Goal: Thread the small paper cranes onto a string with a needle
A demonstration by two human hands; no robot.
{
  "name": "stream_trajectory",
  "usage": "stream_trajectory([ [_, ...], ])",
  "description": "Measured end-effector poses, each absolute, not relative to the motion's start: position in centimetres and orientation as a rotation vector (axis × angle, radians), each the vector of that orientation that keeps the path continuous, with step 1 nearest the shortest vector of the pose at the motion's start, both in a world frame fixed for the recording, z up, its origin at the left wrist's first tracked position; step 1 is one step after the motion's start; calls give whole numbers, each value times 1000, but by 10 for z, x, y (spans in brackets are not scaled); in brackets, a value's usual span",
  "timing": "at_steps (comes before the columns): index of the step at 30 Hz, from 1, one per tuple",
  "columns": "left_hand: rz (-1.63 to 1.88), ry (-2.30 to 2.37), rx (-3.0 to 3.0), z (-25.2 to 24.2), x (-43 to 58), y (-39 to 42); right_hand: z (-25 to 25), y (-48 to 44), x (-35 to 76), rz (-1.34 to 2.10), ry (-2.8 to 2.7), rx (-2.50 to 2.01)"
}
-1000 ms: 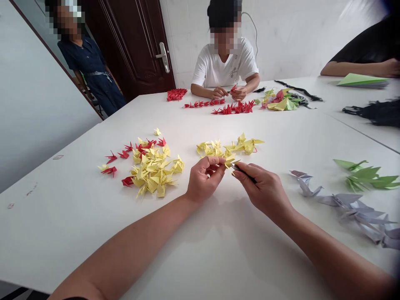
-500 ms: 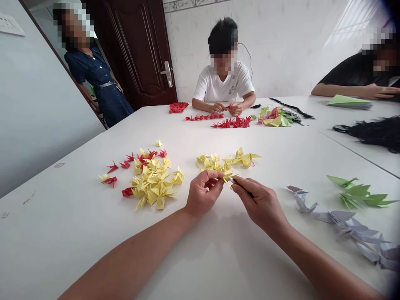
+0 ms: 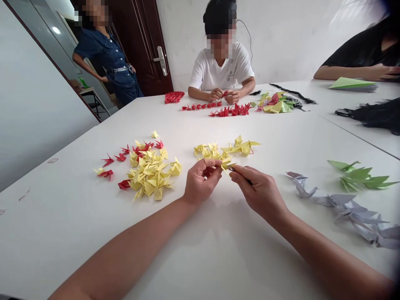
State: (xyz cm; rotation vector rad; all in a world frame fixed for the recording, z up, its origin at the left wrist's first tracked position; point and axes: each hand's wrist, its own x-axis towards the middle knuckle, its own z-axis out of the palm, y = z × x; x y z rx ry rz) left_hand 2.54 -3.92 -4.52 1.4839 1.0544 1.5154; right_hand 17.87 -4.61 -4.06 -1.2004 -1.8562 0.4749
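My right hand (image 3: 259, 191) pinches a slim dark tool (image 3: 239, 172) near a yellow origami crane (image 3: 226, 163): light, crushable paper, best held by its body. My left hand (image 3: 202, 180) curls beside it; its hold is unclear.

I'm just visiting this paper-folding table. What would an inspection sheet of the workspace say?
Surface: white table, covered in places with paper cranes.
Job's things: yellow crane between the hands; black-handled tool against it.
Clutter: yellow and red crane pile; grey cranes; green cranes.
Hands: left hand pinches the crane; right hand holds the tool.
Cables: white cable on the wall behind a seated person.
Surroundings: brown door; standing person.
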Motion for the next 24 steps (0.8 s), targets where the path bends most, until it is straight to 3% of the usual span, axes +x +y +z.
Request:
stream_trajectory([
  [17,1405,1096,1646,-45,25,-39,-42,-38,180,771,-1379,-1280],
  [20,1213,1176,2032,-18,-2,-29,-45,-25,184,767,-1261,-1290],
  [24,647,1640,2219,29,-54,-27,-50,2,184,806,-1151,-1352],
])
